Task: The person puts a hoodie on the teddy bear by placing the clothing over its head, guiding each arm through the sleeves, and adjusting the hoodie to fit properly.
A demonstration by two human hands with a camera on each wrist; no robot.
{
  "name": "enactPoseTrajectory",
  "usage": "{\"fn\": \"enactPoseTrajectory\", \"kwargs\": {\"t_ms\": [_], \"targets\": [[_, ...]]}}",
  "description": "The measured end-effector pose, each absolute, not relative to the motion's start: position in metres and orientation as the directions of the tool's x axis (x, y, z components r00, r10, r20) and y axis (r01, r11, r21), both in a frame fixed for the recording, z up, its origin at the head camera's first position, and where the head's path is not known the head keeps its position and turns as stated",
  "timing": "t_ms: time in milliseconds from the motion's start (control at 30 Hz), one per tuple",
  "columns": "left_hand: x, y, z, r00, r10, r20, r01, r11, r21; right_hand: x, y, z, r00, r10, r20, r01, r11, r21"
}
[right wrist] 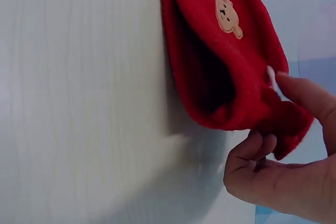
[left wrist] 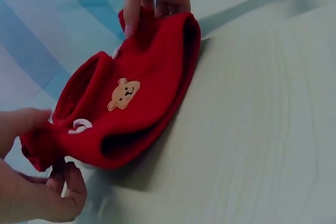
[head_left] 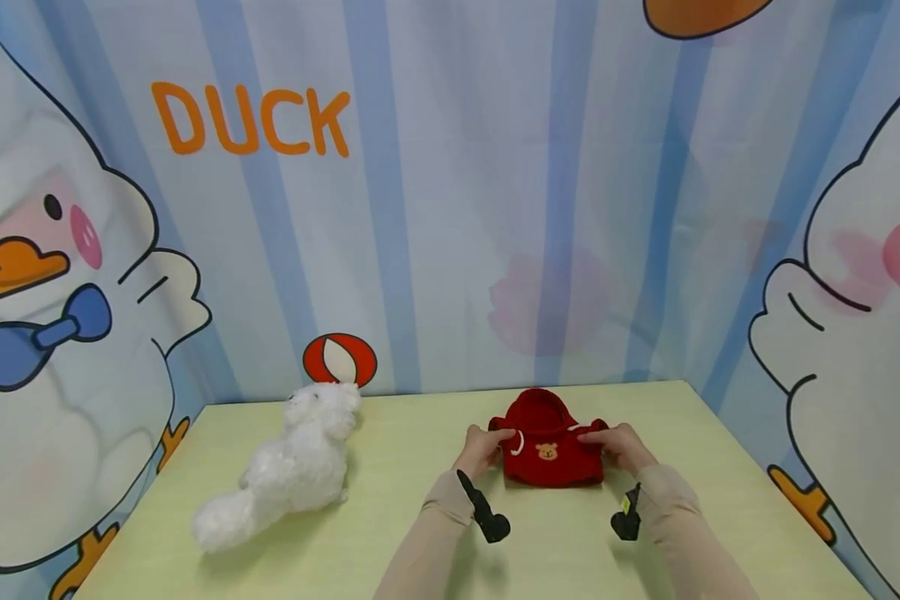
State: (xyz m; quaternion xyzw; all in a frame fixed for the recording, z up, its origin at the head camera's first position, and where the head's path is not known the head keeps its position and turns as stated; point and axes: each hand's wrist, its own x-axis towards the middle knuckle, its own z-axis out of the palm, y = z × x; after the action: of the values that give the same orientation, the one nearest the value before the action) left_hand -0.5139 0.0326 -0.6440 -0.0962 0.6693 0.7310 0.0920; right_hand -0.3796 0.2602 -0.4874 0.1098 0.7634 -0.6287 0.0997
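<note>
A fluffy white toy animal (head_left: pixel 292 471) is on the left of the pale yellow table (head_left: pixel 408 475), well apart from the small red cloth hoodie (head_left: pixel 532 469). The hoodie is near the table's back edge, right of the middle. The left hand (head_left: pixel 482 448) pinches one side; the right hand (head_left: pixel 627 448) pinches the other. Table shows between toy and hoodie, and in front. A striped blue cloth wall (head_left: pixel 465 208) stands behind.

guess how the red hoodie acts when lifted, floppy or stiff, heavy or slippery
Probably floppy: the red hoodie bends and gapes at the bottom. Likely light, being small cloth pinched at its sides by the left hand and right hand. Its fuzzy-looking surface probably won't slip much.
</note>
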Motion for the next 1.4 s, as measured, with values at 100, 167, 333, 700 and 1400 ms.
{"fn": "enactPoseTrajectory", "kwargs": {"t_ms": [100,167,333,700,1400], "targets": [[-0.582,0.032,-0.716,-0.960,-0.014,-0.280,-0.278,-0.058,0.959,-0.367,0.243,-0.467,-0.948,0.070,-0.309,0.317,0.220,-0.922],[-0.598,0.026,-0.727,-0.959,-0.007,-0.284,-0.283,-0.074,0.956,-0.365,0.238,-0.463,-0.943,0.070,-0.326,0.334,0.216,-0.918],[-0.582,0.001,-0.683,-0.960,0.074,-0.270,-0.279,-0.174,0.944,-0.369,0.229,-0.456,-0.916,0.028,-0.400,0.399,0.168,-0.902],[-0.602,-0.051,-0.580,-0.938,0.219,-0.267,-0.312,-0.209,0.927,-0.387,0.204,-0.411,-0.918,-0.252,-0.308,0.326,-0.035,-0.945],[-0.372,-0.203,-0.264,-0.992,-0.010,-0.129,-0.129,0.112,0.985,-0.397,0.051,-0.321,-0.866,-0.491,-0.094,0.189,-0.149,-0.971]]}}
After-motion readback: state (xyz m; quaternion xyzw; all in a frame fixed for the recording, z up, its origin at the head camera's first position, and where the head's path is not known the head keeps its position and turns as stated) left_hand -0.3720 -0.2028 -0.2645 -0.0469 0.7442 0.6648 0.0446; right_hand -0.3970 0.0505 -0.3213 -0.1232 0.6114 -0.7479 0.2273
